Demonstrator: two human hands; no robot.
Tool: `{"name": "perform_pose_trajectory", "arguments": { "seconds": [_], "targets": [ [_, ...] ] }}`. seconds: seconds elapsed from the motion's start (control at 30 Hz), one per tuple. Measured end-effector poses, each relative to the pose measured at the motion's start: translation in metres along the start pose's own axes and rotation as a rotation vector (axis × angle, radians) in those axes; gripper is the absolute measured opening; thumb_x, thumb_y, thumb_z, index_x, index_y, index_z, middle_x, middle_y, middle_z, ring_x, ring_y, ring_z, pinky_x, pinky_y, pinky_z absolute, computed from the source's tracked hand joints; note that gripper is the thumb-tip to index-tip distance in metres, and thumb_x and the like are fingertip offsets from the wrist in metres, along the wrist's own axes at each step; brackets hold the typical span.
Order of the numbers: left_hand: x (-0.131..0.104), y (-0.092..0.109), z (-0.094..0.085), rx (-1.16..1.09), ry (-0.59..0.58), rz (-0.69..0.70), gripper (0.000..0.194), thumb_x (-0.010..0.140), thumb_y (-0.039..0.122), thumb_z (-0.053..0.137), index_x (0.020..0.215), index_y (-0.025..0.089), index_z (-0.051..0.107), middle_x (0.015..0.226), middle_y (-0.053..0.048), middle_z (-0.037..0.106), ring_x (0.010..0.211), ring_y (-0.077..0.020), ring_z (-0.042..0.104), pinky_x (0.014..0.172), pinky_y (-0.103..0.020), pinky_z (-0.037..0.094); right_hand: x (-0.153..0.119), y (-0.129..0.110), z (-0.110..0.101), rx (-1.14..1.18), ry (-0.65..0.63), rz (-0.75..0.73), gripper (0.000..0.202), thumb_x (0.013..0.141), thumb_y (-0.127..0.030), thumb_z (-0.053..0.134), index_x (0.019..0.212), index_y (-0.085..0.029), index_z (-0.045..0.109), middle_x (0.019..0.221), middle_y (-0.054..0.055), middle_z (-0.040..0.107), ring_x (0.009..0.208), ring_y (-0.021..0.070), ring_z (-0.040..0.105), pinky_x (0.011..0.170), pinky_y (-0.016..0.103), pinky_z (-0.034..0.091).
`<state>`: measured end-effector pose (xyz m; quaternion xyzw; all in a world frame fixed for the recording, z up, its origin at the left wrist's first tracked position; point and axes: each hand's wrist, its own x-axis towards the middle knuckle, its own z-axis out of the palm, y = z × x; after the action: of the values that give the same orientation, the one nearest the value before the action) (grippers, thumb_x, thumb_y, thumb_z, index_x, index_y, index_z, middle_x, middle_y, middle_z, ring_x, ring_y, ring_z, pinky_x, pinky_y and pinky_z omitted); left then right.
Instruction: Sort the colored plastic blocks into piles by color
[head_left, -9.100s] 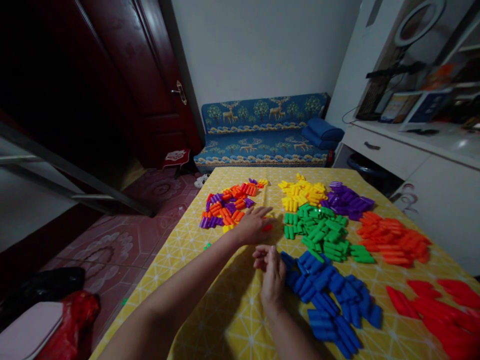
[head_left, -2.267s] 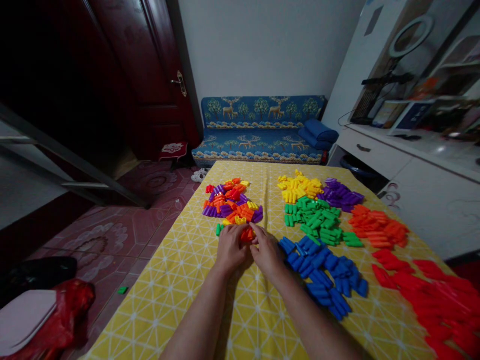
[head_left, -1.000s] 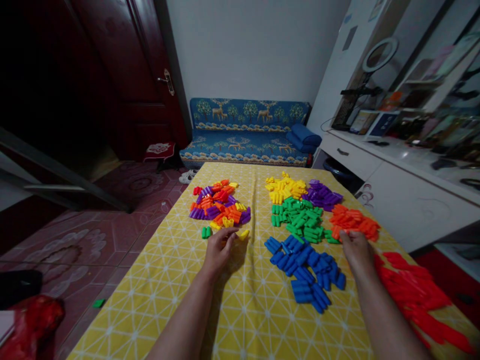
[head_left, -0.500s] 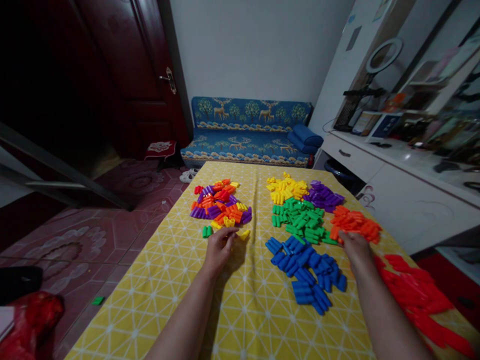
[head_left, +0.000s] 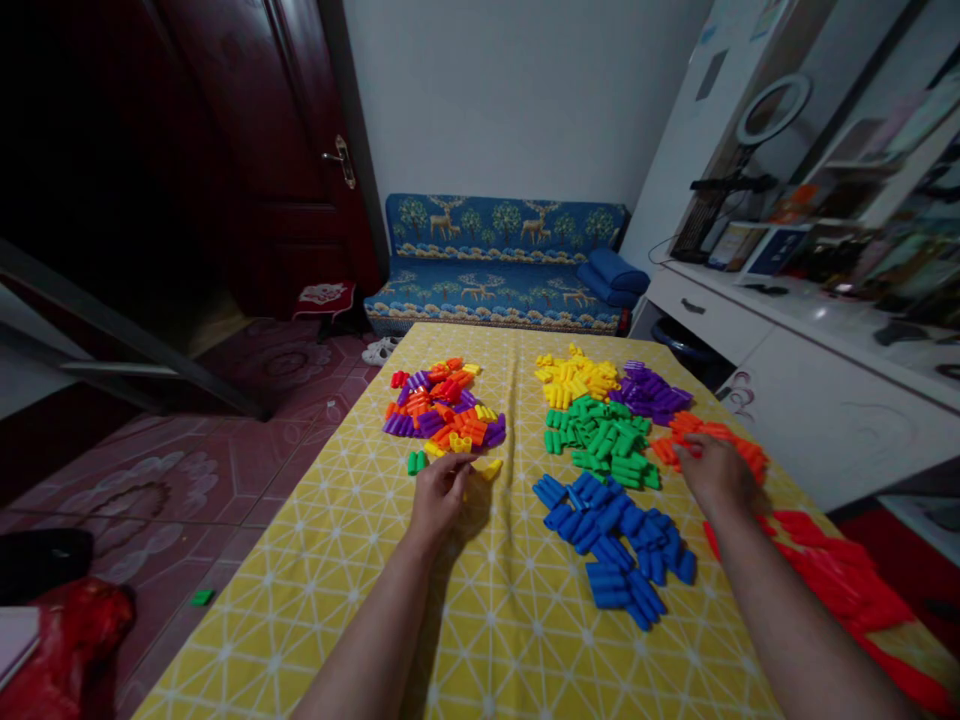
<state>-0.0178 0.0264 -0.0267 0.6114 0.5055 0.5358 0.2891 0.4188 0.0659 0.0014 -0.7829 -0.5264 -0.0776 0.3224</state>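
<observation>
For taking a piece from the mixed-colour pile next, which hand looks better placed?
Probably the left hand: it is just in front of the mixed pile, its fingertips close to a yellow piece. The right hand is well off to the side, at the orange pile.

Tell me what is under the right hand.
Orange, tube-shaped, plastic-looking blocks show on both sides of the right hand; what lies directly beneath it is covered.

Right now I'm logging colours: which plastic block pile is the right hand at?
The orange plastic block pile: the right hand overlaps it; only the forearm crosses the red pile.
</observation>
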Motion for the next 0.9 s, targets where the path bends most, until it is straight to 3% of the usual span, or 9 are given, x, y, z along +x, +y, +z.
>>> {"name": "perform_pose_trajectory", "arguments": {
  "seconds": [0.1,0.17,0.33,0.4,0.47,0.57,0.67,0.8,0.9],
  "targets": [
    [0.001,0.000,0.000,-0.010,0.072,-0.013,0.021,0.085,0.025,0.057,0.097,0.019,0.073,0.086,-0.006,0.076,0.075,-0.0186,0.071,0.068,-0.030,0.057,-0.012,-0.031,-0.008,0.079,0.053,-0.044,0.031,0.076,-0.037,0.057,0.090,-0.015,0.073,0.091,0.014,0.070,0.076,0.0248,0.062,0.069,0.037,0.048],
    [0.001,0.001,-0.002,-0.009,0.159,-0.012,0.022,0.084,0.024,0.056,0.097,0.018,0.072,0.088,-0.007,0.076,0.077,-0.0187,0.072,0.067,-0.029,0.057,-0.031,-0.067,-0.013,0.267,0.020,-0.103,0.032,0.080,-0.039,0.055,0.094,-0.016,0.072,0.094,0.012,0.070,0.073,0.0216,0.062,0.070,0.035,0.049],
    [0.000,0.005,-0.012,0.097,0.418,0.032,0.024,0.083,0.019,0.054,0.101,0.018,0.070,0.092,-0.006,0.074,0.082,-0.0178,0.070,0.070,-0.027,0.055,-0.110,-0.176,-0.012,0.695,-0.294,-0.290,0.024,0.087,-0.033,0.055,0.100,-0.019,0.069,0.100,0.008,0.068,0.075,0.0172,0.064,0.068,0.029,0.054],
    [0.000,0.005,-0.015,0.122,0.457,0.008,0.024,0.084,0.020,0.053,0.100,0.018,0.070,0.093,-0.006,0.074,0.081,-0.0175,0.070,0.069,-0.026,0.054,-0.140,-0.209,0.000,0.721,-0.425,-0.395,0.024,0.085,-0.020,0.053,0.103,-0.021,0.069,0.103,0.007,0.067,0.074,0.0156,0.065,0.072,0.029,0.055],
    [-0.001,0.006,-0.017,0.140,0.448,-0.004,0.023,0.086,0.022,0.052,0.100,0.018,0.070,0.092,-0.006,0.075,0.081,-0.0176,0.070,0.069,-0.026,0.053,-0.163,-0.230,0.015,0.645,-0.469,-0.453,0.039,0.080,-0.009,0.052,0.114,-0.021,0.068,0.118,0.009,0.065,0.088,0.0178,0.067,0.083,0.032,0.055],
    [-0.004,0.012,-0.017,0.248,0.369,-0.017,0.022,0.087,0.026,0.053,0.098,0.019,0.071,0.086,-0.005,0.074,0.075,-0.0173,0.069,0.069,-0.027,0.052,-0.179,-0.244,0.036,0.428,-0.433,-0.457,0.054,0.076,-0.003,0.056,0.127,-0.020,0.063,0.135,0.014,0.056,0.114,0.0273,0.061,0.095,0.040,0.051],
    [-0.007,0.022,-0.015,0.441,0.228,-0.033,0.022,0.085,0.030,0.059,0.099,0.021,0.072,0.085,-0.005,0.072,0.075,-0.0192,0.067,0.070,-0.030,0.052,-0.181,-0.244,0.046,0.323,-0.401,-0.457,0.042,0.081,-0.004,0.054,0.116,-0.022,0.069,0.120,0.013,0.063,0.108,0.0285,0.062,0.093,0.042,0.051],
    [-0.007,0.028,-0.013,0.565,0.124,0.110,0.044,0.080,0.025,0.063,0.123,0.022,0.063,0.124,-0.011,0.063,0.113,-0.0274,0.059,0.095,-0.041,0.050,-0.181,-0.239,0.052,0.455,-0.378,-0.389,0.029,0.083,-0.008,0.052,0.104,-0.020,0.069,0.107,0.010,0.066,0.095,0.0231,0.065,0.085,0.036,0.053],
    [-0.004,0.024,-0.010,0.627,0.025,0.217,0.071,0.073,0.017,0.064,0.142,0.024,0.046,0.151,-0.011,0.042,0.141,-0.0338,0.033,0.113,-0.052,0.033,-0.181,-0.237,0.056,0.584,-0.350,-0.309,0.025,0.085,-0.017,0.052,0.106,-0.018,0.066,0.104,0.010,0.068,0.084,0.0199,0.065,0.079,0.033,0.054]
  ]
}}
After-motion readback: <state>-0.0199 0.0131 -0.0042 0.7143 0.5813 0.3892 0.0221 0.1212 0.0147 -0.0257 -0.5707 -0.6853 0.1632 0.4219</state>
